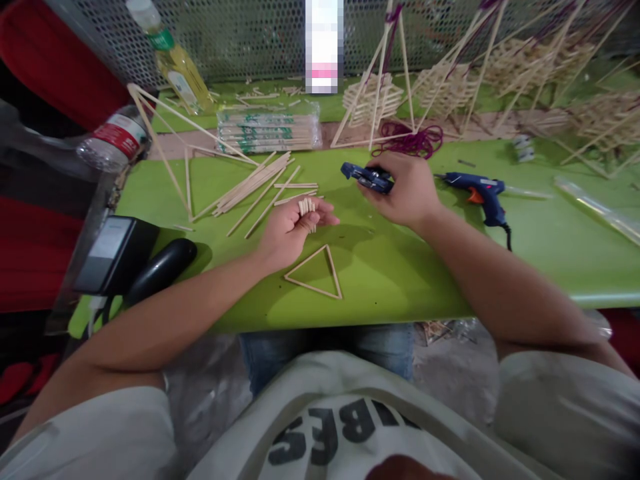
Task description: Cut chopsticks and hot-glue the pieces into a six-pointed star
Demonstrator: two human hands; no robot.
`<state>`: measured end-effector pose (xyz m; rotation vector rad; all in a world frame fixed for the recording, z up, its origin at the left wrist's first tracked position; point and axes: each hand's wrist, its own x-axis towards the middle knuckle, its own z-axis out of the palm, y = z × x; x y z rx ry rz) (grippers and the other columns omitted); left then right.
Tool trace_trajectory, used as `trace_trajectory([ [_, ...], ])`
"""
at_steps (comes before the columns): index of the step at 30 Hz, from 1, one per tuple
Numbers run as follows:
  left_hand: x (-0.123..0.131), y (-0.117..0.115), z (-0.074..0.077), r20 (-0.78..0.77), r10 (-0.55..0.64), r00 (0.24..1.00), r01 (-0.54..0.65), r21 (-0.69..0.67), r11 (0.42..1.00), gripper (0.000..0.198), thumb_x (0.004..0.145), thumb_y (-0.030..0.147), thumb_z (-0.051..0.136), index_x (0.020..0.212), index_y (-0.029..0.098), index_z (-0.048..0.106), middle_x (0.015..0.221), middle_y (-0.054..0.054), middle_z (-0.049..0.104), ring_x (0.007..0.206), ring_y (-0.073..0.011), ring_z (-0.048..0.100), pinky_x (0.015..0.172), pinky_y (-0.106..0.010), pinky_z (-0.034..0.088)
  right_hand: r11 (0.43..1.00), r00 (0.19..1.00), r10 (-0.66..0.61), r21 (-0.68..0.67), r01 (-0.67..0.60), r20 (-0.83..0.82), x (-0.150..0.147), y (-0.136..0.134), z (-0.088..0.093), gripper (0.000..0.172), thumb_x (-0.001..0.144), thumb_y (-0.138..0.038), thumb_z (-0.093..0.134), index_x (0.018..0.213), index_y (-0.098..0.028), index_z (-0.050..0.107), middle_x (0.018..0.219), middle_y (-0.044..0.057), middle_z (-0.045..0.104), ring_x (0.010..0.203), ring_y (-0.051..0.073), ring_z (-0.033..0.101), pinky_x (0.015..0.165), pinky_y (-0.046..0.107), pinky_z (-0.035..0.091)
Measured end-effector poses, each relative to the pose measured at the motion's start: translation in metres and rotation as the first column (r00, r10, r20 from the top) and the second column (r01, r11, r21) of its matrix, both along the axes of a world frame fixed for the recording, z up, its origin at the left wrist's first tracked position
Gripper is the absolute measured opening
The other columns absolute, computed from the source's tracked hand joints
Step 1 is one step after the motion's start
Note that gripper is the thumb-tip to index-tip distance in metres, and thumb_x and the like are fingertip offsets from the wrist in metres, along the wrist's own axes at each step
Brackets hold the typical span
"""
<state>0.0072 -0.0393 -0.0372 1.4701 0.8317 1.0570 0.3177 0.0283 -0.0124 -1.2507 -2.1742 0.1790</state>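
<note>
My left hand [293,227] is curled around a small bundle of short cut wooden sticks [307,207], palm up, over the green table [400,267]. My right hand [405,190] grips a blue cutter tool [367,177] a little to the right of the bundle. A flat triangle of glued sticks [316,273] lies on the table just below my left hand. Loose long sticks [255,190] are spread to the left of my left hand.
A blue glue gun [480,193] lies right of my right hand. A pack of chopsticks [267,130], purple cord [410,141], stick pyramids [380,87] and stacked stick frames [530,67] stand at the back. Bottles [177,63] and a black device [120,257] sit at the left.
</note>
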Motion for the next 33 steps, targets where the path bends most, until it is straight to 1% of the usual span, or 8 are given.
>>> trace_trajectory([
  [7,-0.003,0.000,0.005,-0.063,0.011,0.998,-0.009,0.029,1.000,0.066,0.117,0.082,0.081,0.134,0.018,0.089,0.114,-0.015,0.097,0.111,-0.0291,0.097,0.109,-0.047,0.077,1.000,1.000,0.002,-0.010,-0.002,-0.005,-0.001,-0.004,0.003,0.030,0.097,-0.043,0.080,0.125,-0.032,0.083,0.125,0.014,0.093,0.114,0.044,0.087,0.101,0.062,0.069],
  [10,-0.008,0.002,0.011,-0.098,0.071,0.993,-0.063,0.082,0.995,0.068,0.116,0.082,0.082,0.135,0.017,0.091,0.110,-0.014,0.097,0.106,-0.0295,0.097,0.106,-0.048,0.080,1.000,1.000,0.010,-0.021,-0.010,-0.019,-0.001,-0.006,0.006,0.031,0.098,-0.043,0.078,0.125,-0.030,0.083,0.126,0.016,0.093,0.116,0.045,0.087,0.103,0.063,0.069],
  [16,-0.023,0.016,0.019,-0.163,0.217,0.962,-0.181,0.213,0.960,0.057,0.118,0.074,0.082,0.131,0.020,0.095,0.128,-0.015,0.096,0.120,-0.0339,0.095,0.117,-0.053,0.079,0.999,1.000,0.005,-0.054,-0.007,-0.022,-0.004,-0.009,0.012,0.032,0.093,-0.044,0.080,0.122,-0.030,0.083,0.125,0.014,0.091,0.117,0.047,0.086,0.104,0.066,0.069],
  [20,-0.036,0.029,0.026,-0.452,0.319,0.833,-0.146,0.377,0.915,0.029,0.117,0.043,0.081,0.131,0.022,0.097,0.124,-0.011,0.097,0.115,-0.0332,0.094,0.117,-0.053,0.078,0.998,1.000,0.006,-0.070,-0.008,-0.023,-0.006,-0.010,0.014,0.034,0.094,-0.045,0.080,0.122,-0.027,0.083,0.127,0.018,0.091,0.117,0.049,0.087,0.105,0.067,0.069],
  [23,-0.041,0.036,0.030,-0.650,0.341,0.679,-0.044,0.428,0.903,0.044,0.109,0.017,0.071,0.144,0.023,0.096,0.125,-0.009,0.097,0.109,-0.0323,0.093,0.117,-0.055,0.077,0.995,1.000,-0.007,-0.100,0.008,0.002,-0.007,-0.010,0.015,0.032,0.097,-0.046,0.078,0.125,-0.030,0.083,0.131,0.015,0.092,0.121,0.048,0.086,0.108,0.067,0.069],
  [25,-0.040,0.038,0.031,-0.694,0.327,0.641,-0.021,0.411,0.912,0.052,0.106,0.011,0.068,0.149,0.022,0.095,0.127,-0.009,0.097,0.111,-0.0329,0.093,0.120,-0.057,0.076,0.994,1.000,-0.007,-0.105,0.008,0.013,-0.008,-0.009,0.013,0.032,0.097,-0.046,0.078,0.125,-0.031,0.083,0.130,0.015,0.092,0.120,0.047,0.086,0.107,0.067,0.069],
  [28,-0.036,0.037,0.032,-0.660,0.322,0.679,-0.054,0.392,0.918,0.046,0.107,0.014,0.072,0.146,0.021,0.095,0.126,-0.010,0.097,0.112,-0.0334,0.093,0.122,-0.059,0.074,0.997,1.000,0.007,-0.081,-0.007,0.003,-0.008,-0.007,0.010,0.034,0.094,-0.047,0.078,0.122,-0.028,0.083,0.126,0.016,0.092,0.114,0.047,0.086,0.104,0.065,0.069],
  [33,-0.044,0.041,0.040,-0.520,0.403,0.753,-0.142,0.470,0.871,0.031,0.116,0.024,0.069,0.135,0.024,0.094,0.116,-0.008,0.095,0.101,-0.0286,0.090,0.101,-0.046,0.076,0.998,1.000,0.000,-0.056,0.000,-0.006,-0.007,-0.006,0.010,0.033,0.094,-0.046,0.078,0.121,-0.027,0.083,0.125,0.017,0.092,0.115,0.047,0.086,0.103,0.066,0.069],
])
